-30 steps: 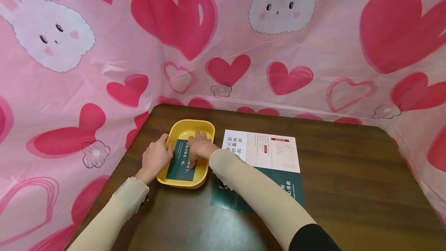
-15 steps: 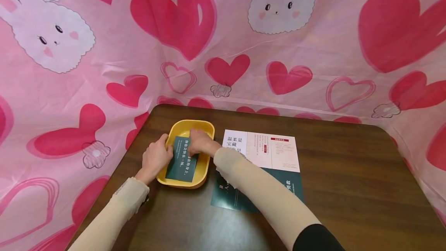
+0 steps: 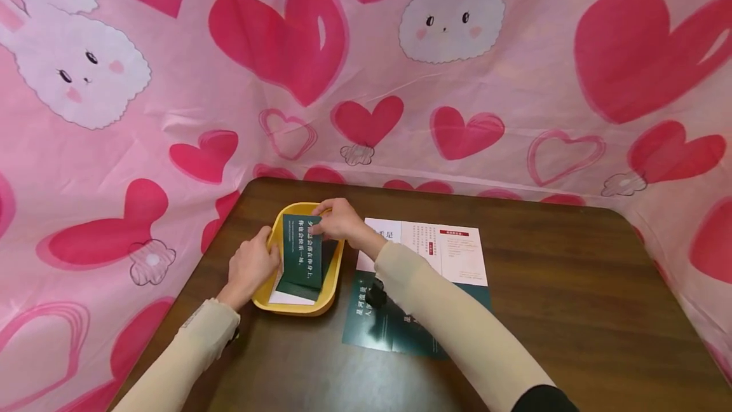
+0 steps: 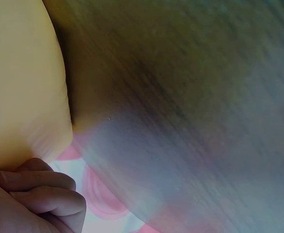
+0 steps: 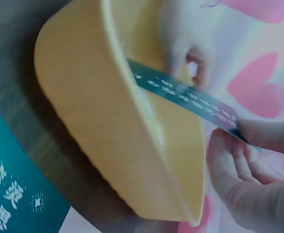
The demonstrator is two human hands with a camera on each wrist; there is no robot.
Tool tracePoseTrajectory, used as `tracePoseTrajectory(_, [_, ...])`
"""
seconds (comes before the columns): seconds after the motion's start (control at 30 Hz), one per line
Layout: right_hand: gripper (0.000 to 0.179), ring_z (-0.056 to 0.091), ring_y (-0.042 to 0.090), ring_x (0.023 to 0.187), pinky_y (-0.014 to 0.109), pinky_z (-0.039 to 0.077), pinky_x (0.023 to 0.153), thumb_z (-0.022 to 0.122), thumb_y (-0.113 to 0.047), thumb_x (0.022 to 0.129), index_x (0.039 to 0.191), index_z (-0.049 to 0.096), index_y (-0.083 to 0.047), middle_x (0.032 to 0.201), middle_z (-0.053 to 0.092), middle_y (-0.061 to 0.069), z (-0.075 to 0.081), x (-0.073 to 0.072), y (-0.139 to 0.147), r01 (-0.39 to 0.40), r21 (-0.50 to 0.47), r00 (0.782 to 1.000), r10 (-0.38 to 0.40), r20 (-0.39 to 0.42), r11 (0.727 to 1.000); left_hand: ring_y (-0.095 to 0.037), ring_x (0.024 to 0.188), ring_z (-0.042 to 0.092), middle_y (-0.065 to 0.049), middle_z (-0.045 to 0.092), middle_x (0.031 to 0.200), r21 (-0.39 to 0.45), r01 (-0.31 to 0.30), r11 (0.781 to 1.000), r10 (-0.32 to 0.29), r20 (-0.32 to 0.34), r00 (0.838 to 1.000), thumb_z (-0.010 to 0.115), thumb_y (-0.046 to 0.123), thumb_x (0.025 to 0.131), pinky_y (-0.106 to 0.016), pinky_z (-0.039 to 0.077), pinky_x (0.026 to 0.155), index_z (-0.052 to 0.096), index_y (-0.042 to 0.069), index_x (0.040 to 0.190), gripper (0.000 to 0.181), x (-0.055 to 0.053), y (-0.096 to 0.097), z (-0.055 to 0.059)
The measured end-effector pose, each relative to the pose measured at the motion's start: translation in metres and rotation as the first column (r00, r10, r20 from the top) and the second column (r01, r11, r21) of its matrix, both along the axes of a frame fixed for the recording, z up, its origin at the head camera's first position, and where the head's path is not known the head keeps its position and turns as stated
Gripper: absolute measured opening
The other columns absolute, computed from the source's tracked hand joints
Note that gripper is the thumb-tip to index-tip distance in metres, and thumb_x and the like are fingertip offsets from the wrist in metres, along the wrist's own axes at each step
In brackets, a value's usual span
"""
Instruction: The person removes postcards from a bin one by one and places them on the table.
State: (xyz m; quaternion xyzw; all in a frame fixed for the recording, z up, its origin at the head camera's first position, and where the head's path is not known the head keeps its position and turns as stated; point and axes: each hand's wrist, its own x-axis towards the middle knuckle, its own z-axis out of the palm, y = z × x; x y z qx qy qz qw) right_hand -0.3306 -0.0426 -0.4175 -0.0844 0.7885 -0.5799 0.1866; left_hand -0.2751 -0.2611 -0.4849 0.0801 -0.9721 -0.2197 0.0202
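A yellow plastic basin [image 3: 305, 310] stands at the left of the table. My left hand [image 3: 251, 266] grips its left rim, fingers curled over the edge, as the left wrist view also shows. With thumb and fingers, my right hand [image 3: 343, 221] pinches the upper right edge of a dark green card [image 3: 301, 250] printed with white Chinese characters. The card is raised and tilted, its top at about the level of the rim. Beneath it, another green card [image 3: 297, 291] and a white card [image 3: 290, 298] lie in the basin.
Right of the basin, white printed cards [image 3: 462, 253] and dark green cards [image 3: 372, 329] lie edge to edge on the brown wooden table [image 3: 560, 297]. The right forearm passes over them. Pink heart-patterned cloth [image 3: 486, 81] hangs behind and to the left.
My right hand has drawn the top green card up out of its flat position and moved slightly right, uncovering cards below. The left hand stays on the rim. The head view has tilted slightly.
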Motion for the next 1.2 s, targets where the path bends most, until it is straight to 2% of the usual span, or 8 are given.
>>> tracePoseTrajectory(0.07, [0.029,0.074,0.025,0.082,0.042,0.061,0.086,0.081,-0.006,0.091,0.118,0.072,0.0,0.098,0.072,0.011,0.003,0.003,0.005,0.029,-0.113,0.999,-0.026,0.026,0.993,-0.034,0.083,0.066,-0.025,0.069,0.118,-0.003,-0.002,1.0,0.002,-0.003,1.0,0.063,0.021,0.102,-0.055,0.06,0.078,0.048,0.004,0.148,0.051,0.001,-0.001,-0.001])
tracePoseTrajectory(0.17, [0.029,0.075,0.026,0.088,0.041,0.06,0.088,0.079,-0.01,0.095,0.119,0.072,0.003,0.103,0.074,0.014,0.007,0.006,0.016,0.072,-0.275,0.997,-0.059,0.055,0.959,-0.035,0.084,0.067,-0.026,0.069,0.12,-0.005,-0.005,1.0,0.005,-0.006,1.0,0.063,0.021,0.103,-0.056,0.06,0.079,0.048,0.004,0.149,0.051,0.001,-0.001,-0.001])
tracePoseTrajectory(0.23, [0.029,0.075,0.024,0.087,0.04,0.061,0.086,0.078,-0.014,0.096,0.119,0.073,0.003,0.105,0.074,0.014,0.01,0.009,0.026,0.097,-0.33,0.995,-0.08,0.064,0.939,-0.037,0.084,0.067,-0.027,0.069,0.119,-0.01,0.0,1.0,0.0,-0.015,1.0,0.062,0.021,0.102,-0.058,0.059,0.08,0.049,0.003,0.148,0.05,0.0,0.0,-0.001])
tracePoseTrajectory(0.43, [0.036,0.069,0.018,0.075,0.034,0.062,0.066,0.077,-0.023,0.097,0.126,0.073,-0.002,0.104,0.073,0.012,0.008,0.017,0.065,0.167,-0.34,0.986,-0.151,0.074,0.926,-0.035,0.078,0.066,-0.024,0.07,0.107,-0.017,0.009,1.0,-0.01,-0.039,0.999,0.063,0.02,0.101,-0.056,0.059,0.077,0.051,0.003,0.143,0.047,-0.001,0.001,0.0])
tracePoseTrajectory(0.6, [0.04,0.068,0.017,0.073,0.027,0.056,0.056,0.074,-0.027,0.1,0.131,0.069,-0.002,0.103,0.071,0.012,-0.005,0.028,0.103,0.249,-0.352,0.968,-0.216,0.13,0.902,-0.036,0.08,0.066,-0.024,0.07,0.107,-0.019,0.005,1.0,-0.006,-0.037,0.999,0.063,0.02,0.101,-0.057,0.059,0.078,0.051,0.002,0.144,0.048,0.0,0.0,0.001])
tracePoseTrajectory(0.8, [0.046,0.069,0.015,0.079,0.027,0.059,0.065,0.064,-0.033,0.106,0.14,0.061,-0.003,0.101,0.07,0.005,-0.022,0.047,0.151,0.414,-0.407,0.901,-0.303,0.312,0.814,-0.034,0.076,0.065,-0.023,0.07,0.104,-0.015,0.003,1.0,-0.003,-0.028,1.0,0.063,0.02,0.101,-0.055,0.06,0.075,0.051,0.003,0.144,0.048,0.003,-0.001,-0.002])
tracePoseTrajectory(0.97, [0.036,0.072,0.012,0.08,0.028,0.061,0.074,0.055,-0.033,0.111,0.134,0.057,-0.004,0.097,0.068,0.001,-0.029,0.059,0.19,0.481,-0.453,0.861,-0.308,0.405,0.75,-0.032,0.074,0.065,-0.022,0.07,0.103,-0.009,0.001,1.0,-0.001,-0.034,0.999,0.064,0.02,0.101,-0.053,0.061,0.075,0.051,0.004,0.143,0.047,0.003,-0.001,-0.001])
tracePoseTrajectory(1.2, [0.026,0.074,0.014,0.088,0.03,0.06,0.085,0.05,-0.032,0.112,0.113,0.069,-0.014,0.099,0.075,0.001,-0.037,0.078,0.228,0.571,-0.564,0.794,-0.228,0.563,0.596,-0.031,0.076,0.065,-0.021,0.069,0.105,-0.003,-0.002,1.0,0.002,-0.013,1.0,0.064,0.02,0.101,-0.053,0.061,0.078,0.051,0.004,0.143,0.048,0.003,0.0,0.0])
